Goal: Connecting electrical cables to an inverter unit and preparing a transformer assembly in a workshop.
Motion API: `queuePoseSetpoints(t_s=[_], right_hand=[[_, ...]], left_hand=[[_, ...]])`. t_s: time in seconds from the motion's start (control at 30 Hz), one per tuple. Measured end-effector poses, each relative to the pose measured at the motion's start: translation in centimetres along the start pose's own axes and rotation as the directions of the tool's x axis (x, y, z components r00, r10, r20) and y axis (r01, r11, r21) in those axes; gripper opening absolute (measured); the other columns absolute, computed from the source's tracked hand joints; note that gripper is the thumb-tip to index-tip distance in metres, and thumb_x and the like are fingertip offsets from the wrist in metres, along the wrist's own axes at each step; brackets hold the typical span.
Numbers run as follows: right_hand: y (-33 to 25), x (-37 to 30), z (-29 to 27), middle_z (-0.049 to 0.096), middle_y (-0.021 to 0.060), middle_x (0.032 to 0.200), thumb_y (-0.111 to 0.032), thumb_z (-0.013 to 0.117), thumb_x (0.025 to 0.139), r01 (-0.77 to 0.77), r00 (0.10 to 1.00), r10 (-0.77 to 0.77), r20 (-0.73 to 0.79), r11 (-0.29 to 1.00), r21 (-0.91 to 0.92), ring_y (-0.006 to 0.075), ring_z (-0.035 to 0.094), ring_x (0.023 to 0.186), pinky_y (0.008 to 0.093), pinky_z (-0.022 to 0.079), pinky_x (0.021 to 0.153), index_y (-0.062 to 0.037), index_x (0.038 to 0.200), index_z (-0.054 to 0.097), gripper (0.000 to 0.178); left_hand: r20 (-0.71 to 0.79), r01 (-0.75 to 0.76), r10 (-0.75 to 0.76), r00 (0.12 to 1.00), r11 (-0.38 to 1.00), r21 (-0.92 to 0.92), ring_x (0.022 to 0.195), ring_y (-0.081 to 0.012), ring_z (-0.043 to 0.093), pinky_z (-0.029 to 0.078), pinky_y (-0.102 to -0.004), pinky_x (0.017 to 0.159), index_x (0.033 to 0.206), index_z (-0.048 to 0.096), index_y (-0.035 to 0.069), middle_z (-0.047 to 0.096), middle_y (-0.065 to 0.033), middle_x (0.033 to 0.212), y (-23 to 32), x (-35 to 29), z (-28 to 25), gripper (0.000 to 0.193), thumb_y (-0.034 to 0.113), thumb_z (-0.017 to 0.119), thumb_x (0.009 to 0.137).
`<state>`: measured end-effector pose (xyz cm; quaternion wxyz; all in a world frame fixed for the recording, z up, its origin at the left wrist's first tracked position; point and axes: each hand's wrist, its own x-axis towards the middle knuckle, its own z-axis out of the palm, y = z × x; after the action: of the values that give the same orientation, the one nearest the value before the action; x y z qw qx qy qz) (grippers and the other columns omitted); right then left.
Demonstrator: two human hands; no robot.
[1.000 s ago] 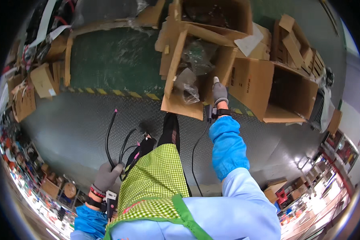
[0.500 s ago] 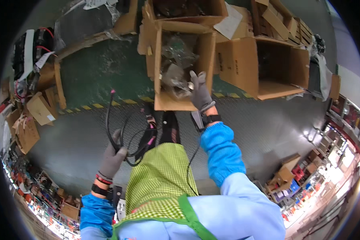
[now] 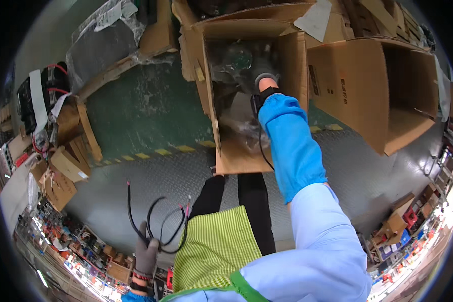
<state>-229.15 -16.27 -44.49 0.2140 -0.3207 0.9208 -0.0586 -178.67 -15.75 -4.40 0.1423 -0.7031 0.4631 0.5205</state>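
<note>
My left hand (image 3: 146, 254), in a grey glove, is closed around several black cables (image 3: 130, 206) at the lower left. The cables loop and stick up past my fingers, and some ends show pink. My right hand (image 3: 265, 65), gloved too, reaches down into an open cardboard box (image 3: 293, 68) in front of me. Crumpled clear plastic bags (image 3: 238, 56) lie in that box, around and beside the hand. The right fingers are dim and blurred against the plastic, so what they hold is unclear.
Another open cardboard box (image 3: 360, 83) stands to the right, tilted toward me. At the far left, a plastic-wrapped panel (image 3: 105, 48) rests near a wooden plank. Black parts with red wires (image 3: 55, 80) sit left. A yellow-striped line (image 3: 163, 151) crosses the floor.
My right hand has gone from the box's near right edge deeper into it. My left hand, still holding the cables, sits lower in view. The view has shifted closer to the boxes.
</note>
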Motion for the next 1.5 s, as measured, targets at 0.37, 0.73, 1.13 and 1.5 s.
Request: queuePoseSetpoints(t_s=[0.37, 0.73, 1.13, 1.5], right_hand=[[-2.1, -17.0, 14.9, 0.047, 0.0240, 0.138, -0.044, 0.052, 0.088, -0.036, 0.969, -0.003, 0.248, 0.987, 0.155, 0.0381, 0.046, 0.126, 0.0470, 0.032, 0.108, -0.0083, 0.134, 0.052, 0.058], [6.0, -5.5, 2.7, 0.063, 0.0169, 0.118, -0.029, 0.052, 0.091, 0.144, 0.990, -0.135, -0.052, 0.931, 0.334, 0.0293, 0.059, 0.112, 0.0384, 0.046, 0.094, -0.0061, 0.122, 0.059, 0.039], [3.1, 1.0, -11.9, 0.067, 0.0106, 0.112, -0.006, 0.057, 0.083, 0.545, 0.838, -0.471, -0.275, 0.746, 0.384, 0.0295, 0.065, 0.100, 0.0361, 0.051, 0.090, -0.0104, 0.112, 0.066, 0.031], [-1.2, -17.0, -8.8, 0.033, 0.0104, 0.150, -0.037, 0.072, 0.076, 0.165, 0.876, -0.105, 0.470, 0.982, -0.088, 0.0370, 0.045, 0.127, 0.0521, 0.044, 0.098, -0.0217, 0.144, 0.034, 0.080]], left_hand=[[0.101, 0.116, -0.121, 0.988, 0.992, 0.052, 0.071, -0.0093, 0.054, 0.044, -0.0224, 0.064, 0.148, 0.022, -0.002, 0.059, -0.0050, 0.080, 3.1, 1.5, 1.6, 0.068, 0.008, 0.050, 0.087], [0.184, 0.096, -0.122, 0.975, 0.985, 0.143, 0.073, -0.0103, 0.054, 0.045, -0.0244, 0.070, 0.147, 0.023, -0.003, 0.059, -0.0033, 0.080, 2.6, 2.2, 1.6, 0.065, 0.009, 0.050, 0.089], [0.155, 0.058, -0.065, 0.986, 0.997, 0.048, 0.065, -0.0062, 0.049, 0.040, -0.0218, 0.059, 0.148, 0.025, 0.001, 0.059, -0.0004, 0.077, 1.0, 1.9, 0.6, 0.066, 0.010, 0.050, 0.088], [0.183, -0.068, 0.064, 0.981, 0.998, 0.017, 0.069, -0.0119, 0.060, 0.049, -0.0287, 0.063, 0.145, 0.033, 0.002, 0.062, -0.0056, 0.077, -0.6, -2.0, -2.2, 0.062, 0.011, 0.054, 0.087]])
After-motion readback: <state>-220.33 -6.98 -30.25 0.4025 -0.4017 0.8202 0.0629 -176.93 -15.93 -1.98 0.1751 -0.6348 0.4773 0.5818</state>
